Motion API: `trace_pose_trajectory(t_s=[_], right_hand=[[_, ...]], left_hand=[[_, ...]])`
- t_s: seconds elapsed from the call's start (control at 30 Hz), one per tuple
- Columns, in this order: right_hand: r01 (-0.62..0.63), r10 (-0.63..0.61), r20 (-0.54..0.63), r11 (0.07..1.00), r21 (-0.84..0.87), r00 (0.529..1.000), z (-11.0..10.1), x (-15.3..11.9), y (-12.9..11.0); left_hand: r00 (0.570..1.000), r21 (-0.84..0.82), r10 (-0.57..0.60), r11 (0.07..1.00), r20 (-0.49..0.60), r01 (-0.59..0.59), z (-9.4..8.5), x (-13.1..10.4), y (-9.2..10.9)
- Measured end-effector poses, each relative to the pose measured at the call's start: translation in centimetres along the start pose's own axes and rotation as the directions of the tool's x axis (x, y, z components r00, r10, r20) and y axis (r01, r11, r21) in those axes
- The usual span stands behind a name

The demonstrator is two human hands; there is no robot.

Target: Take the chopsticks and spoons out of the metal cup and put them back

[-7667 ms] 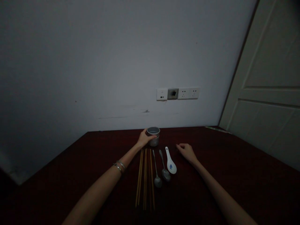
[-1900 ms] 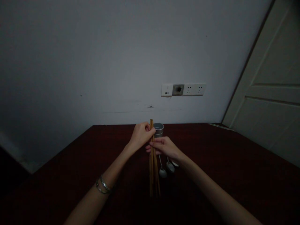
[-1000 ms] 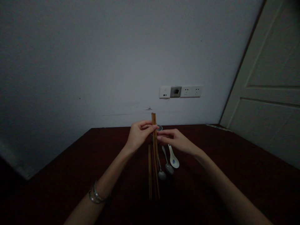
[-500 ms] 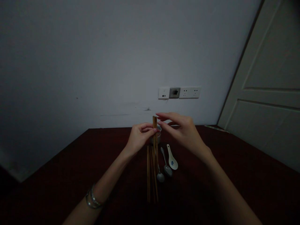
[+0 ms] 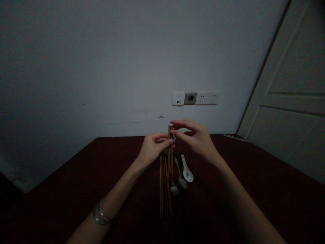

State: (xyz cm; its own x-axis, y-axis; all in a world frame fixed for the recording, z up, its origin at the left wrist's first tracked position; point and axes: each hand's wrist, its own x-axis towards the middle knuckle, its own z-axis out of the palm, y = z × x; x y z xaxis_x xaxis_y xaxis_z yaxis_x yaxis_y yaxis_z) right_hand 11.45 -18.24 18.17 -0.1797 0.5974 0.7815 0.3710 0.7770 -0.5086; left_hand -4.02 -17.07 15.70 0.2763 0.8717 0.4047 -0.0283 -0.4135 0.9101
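My left hand (image 5: 154, 147) is closed, with thumb and fingers pinching a pair of wooden chopsticks (image 5: 169, 159) near their upper ends. The pair stands nearly upright above the table. My right hand (image 5: 194, 135) is at the top of the same pair. Its thumb lies on the right-hand stick and its index finger arches over the ends. Behind the hands is a pale cup (image 5: 174, 138), mostly hidden. More wooden chopsticks (image 5: 160, 189) lie below on the table. To their right are a long-handled metal spoon (image 5: 174, 190), another metal spoon (image 5: 182, 183) and a white ceramic spoon (image 5: 188, 174) with a blue mark.
The dark red table (image 5: 114, 189) runs back to a pale wall (image 5: 127, 67). Sockets and a switch panel (image 5: 195, 98) are set in the wall above it. On the right stands a panelled door (image 5: 291, 112). A thin strip (image 5: 235, 137) lies at the table's back right edge.
The held chopsticks have shifted slightly right, and their upper ends now meet my right thumb and fingers. My right hand has come slightly closer. The whole view has shifted a little.
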Motion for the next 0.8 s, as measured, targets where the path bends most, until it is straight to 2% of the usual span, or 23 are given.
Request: trace_pose_trajectory(t_s=[0.27, 0.5, 0.8], right_hand=[[-0.045, 0.045, -0.003, 0.999, 0.024, 0.999, 0.1, -0.1, -0.3], [-0.030, 0.030, 0.003, 0.999, 0.036, 1.000, -0.1, -0.2, -0.6], [-0.002, 0.001, 0.029, 1.000, 0.007, 1.000, -0.5, -0.1, -1.0]], left_hand=[[1.000, -0.002, 0.002, 1.000, 0.023, -0.002, 0.1, -0.3, 0.2], [0.991, -0.106, -0.040, 0.993, 0.131, 0.054, -0.1, -0.3, 0.2], [0.979, -0.085, -0.071, 0.992, 0.190, 0.089, -0.4, -0.4, 0.6]])
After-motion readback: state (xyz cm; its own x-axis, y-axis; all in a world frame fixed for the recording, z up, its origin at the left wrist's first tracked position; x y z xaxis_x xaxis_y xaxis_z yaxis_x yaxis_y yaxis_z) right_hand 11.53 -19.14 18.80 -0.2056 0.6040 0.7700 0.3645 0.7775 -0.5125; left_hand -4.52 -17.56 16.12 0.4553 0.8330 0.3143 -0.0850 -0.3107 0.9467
